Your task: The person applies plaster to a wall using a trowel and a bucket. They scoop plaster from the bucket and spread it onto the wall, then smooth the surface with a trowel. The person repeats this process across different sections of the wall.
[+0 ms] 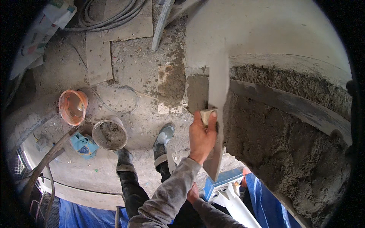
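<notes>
My left hand [202,138] is closed around the block handle of a long, flat plastering float [219,83]. The float stands lengthwise along the edge of a wall, and its upper part is smeared by motion. Right of it lies rough grey-brown mortar [281,148]; a smoother grey strip [197,89] shows on its left. Lower down is my right hand [193,192], partly covered by my left forearm, near a blue-topped white stand [224,184]. The fingers of that hand are hidden, so any grip cannot be made out.
An orange bucket [73,107] and a mortar-filled bucket [110,134] stand left of my boots. A blue bag [83,145] lies beside them. Coiled hose [89,22], cardboard [99,60] and a wooden board [162,24] lie farther off. Blue tarp [262,197] hangs at lower right.
</notes>
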Motion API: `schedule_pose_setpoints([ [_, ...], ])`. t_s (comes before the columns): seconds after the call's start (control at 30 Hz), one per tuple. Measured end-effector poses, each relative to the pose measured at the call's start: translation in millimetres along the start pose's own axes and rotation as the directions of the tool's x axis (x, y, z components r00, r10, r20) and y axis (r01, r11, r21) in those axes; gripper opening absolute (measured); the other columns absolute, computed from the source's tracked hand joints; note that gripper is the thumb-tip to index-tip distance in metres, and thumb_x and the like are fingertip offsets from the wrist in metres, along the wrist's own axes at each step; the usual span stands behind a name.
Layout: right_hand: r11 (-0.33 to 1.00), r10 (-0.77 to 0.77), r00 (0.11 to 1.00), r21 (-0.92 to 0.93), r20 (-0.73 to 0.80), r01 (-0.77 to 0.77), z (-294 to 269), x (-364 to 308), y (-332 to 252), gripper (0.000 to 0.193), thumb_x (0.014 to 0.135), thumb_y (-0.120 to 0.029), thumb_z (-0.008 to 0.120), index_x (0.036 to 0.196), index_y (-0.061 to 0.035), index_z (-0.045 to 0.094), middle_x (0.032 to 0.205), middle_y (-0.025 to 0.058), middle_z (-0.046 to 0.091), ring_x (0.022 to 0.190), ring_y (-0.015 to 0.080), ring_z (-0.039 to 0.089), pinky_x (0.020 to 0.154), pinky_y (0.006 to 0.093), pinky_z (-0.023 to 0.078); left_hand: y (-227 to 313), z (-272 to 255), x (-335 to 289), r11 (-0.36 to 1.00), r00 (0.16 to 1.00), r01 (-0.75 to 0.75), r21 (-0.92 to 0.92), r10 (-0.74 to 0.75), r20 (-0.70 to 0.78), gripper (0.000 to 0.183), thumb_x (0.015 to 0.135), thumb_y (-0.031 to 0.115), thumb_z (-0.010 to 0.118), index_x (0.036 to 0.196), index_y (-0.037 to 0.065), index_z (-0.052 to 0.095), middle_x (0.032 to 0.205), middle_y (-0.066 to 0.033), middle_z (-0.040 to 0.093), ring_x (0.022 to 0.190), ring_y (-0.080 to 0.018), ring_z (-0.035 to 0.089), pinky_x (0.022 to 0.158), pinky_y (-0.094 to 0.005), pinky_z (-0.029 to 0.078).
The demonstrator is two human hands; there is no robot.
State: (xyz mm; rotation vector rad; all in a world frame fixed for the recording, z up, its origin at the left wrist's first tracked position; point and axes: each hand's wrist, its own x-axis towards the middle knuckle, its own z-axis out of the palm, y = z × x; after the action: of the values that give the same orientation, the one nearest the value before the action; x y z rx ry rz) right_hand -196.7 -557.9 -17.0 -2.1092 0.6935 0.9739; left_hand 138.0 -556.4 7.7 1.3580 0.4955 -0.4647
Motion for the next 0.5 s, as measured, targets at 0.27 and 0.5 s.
schedule_pose_setpoints([
  [0.27, 0.995, 0.045, 0.998, -0.092, -0.035, -0.048, 6, -6, -17, 0.036, 0.097, -0.037, 0.068, 0.110, -0.0039, 0.060, 0.088, 0.0270, 0.072, 0.087, 0.0538, 0.069, 0.075, 0.0612, 0.056, 106, 4, -85, 0.979, 0.971, -0.191, -0.069, 0.199, 0.131, 0.029, 0.106, 0.022, 0.066, 0.117, -0.001, 0.053, 0.093, -0.0231, 0.076, 0.082, -0.0380, 0.078, 0.064, -0.0437, 0.059],
  [0.5, 0.968, -0.195, 0.930, -0.214, -0.312, 0.131, 41, 4, 11, 0.040, 0.094, -0.039, 0.073, 0.112, -0.0046, 0.064, 0.087, 0.0288, 0.072, 0.076, 0.0522, 0.069, 0.065, 0.0604, 0.056, 89, -41, -130, 0.997, 0.986, -0.005, -0.074, 0.018, 0.168, 0.029, 0.105, 0.022, 0.069, 0.123, 0.002, 0.061, 0.102, -0.0143, 0.076, 0.093, -0.0191, 0.074, 0.080, -0.0328, 0.058],
])
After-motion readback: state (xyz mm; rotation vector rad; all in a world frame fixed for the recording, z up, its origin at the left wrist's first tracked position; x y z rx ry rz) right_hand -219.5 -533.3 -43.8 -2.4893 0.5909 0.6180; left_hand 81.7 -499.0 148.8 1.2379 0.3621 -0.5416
